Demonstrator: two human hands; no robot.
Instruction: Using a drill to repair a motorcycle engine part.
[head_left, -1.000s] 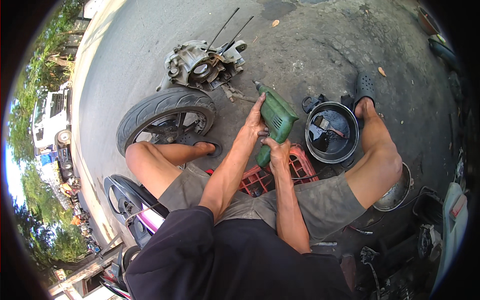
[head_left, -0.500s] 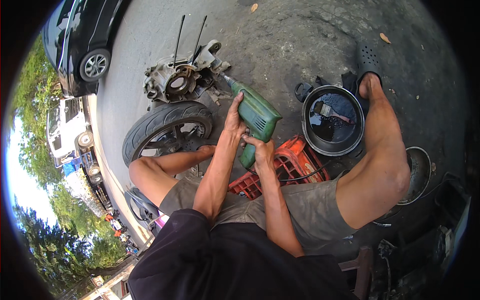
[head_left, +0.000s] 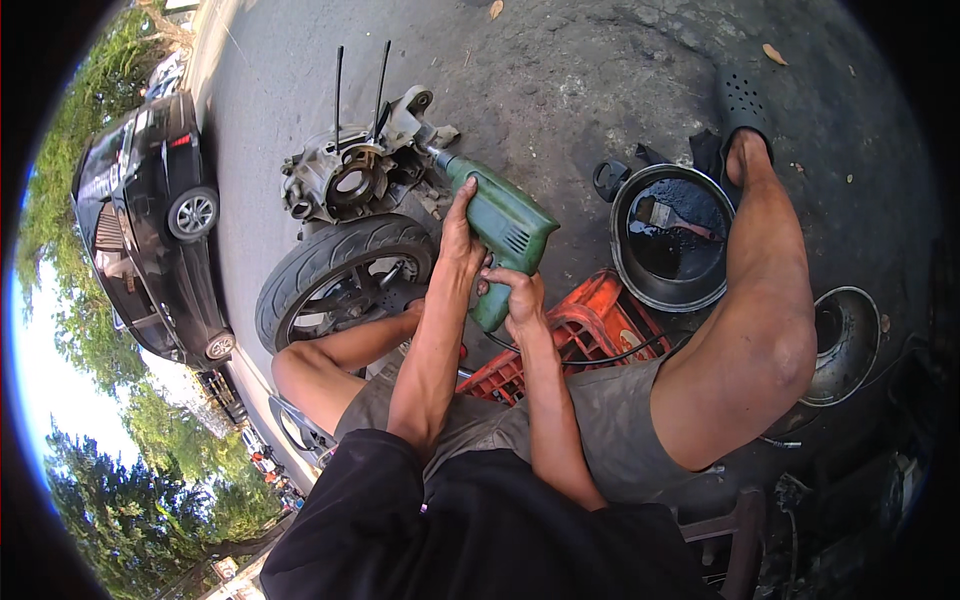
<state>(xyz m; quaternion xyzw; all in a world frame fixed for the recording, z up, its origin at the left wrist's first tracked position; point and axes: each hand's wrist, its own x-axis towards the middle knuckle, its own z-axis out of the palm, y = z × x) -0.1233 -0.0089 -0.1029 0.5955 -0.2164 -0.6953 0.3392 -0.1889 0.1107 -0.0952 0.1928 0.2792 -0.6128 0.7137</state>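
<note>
A green electric drill [head_left: 512,222] is held in both of my hands. My left hand [head_left: 462,228] wraps round its body from the left, thumb along the casing. Lower down, my right hand [head_left: 520,298] grips the handle near the trigger. The drill's chuck end points up and left at a grey metal engine casing [head_left: 345,183]. Its tip overlaps the casing's right side; whether it touches is too small to tell. Two dark rods rise from the casing. A wheel with a black tyre [head_left: 290,268] lies just below the casing, beside my left leg.
A round black pan [head_left: 640,292] with dark liquid holds a paintbrush [head_left: 670,217]. A red plastic crate [head_left: 590,310] stands between my legs, with the drill's cable across it. A metal bowl [head_left: 850,370] lies right of my knee. A black car [head_left: 150,220] is on the road at left.
The drill has shifted a little left, its tip closer in against the casing. My view has turned slightly. The black car appears further down in the picture. Both hands keep their grip.
</note>
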